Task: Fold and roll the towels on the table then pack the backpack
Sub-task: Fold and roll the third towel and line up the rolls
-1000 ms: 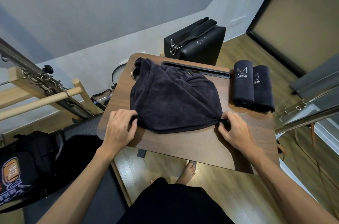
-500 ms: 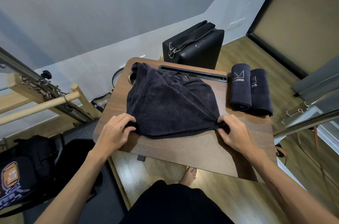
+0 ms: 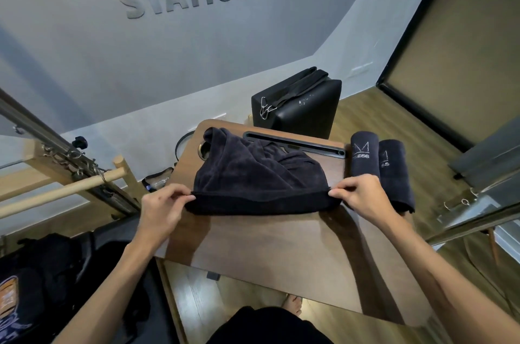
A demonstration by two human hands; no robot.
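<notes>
A dark navy towel [image 3: 261, 174] lies bunched on the wooden table [image 3: 275, 248], its near edge lifted off the surface. My left hand [image 3: 163, 205] pinches the near left corner. My right hand [image 3: 360, 194] pinches the near right corner, and the edge runs taut between them. Two rolled dark towels [image 3: 365, 158] with a white logo lie side by side at the table's right end, just beyond my right hand. A dark backpack [image 3: 25, 296] with an orange patch sits low at the left, partly cut off by the frame.
A black padded box [image 3: 298, 110] with a strap stands behind the table. A black slot [image 3: 295, 143] runs along the table's far edge, and a round hole [image 3: 205, 146] sits at its far left corner. Wooden bars and metal rails [image 3: 70, 183] stand left, a metal frame [image 3: 478, 203] right.
Both hands have raised the towel's near edge off the table and pulled it straight. The view has tilted up, showing more of the wall.
</notes>
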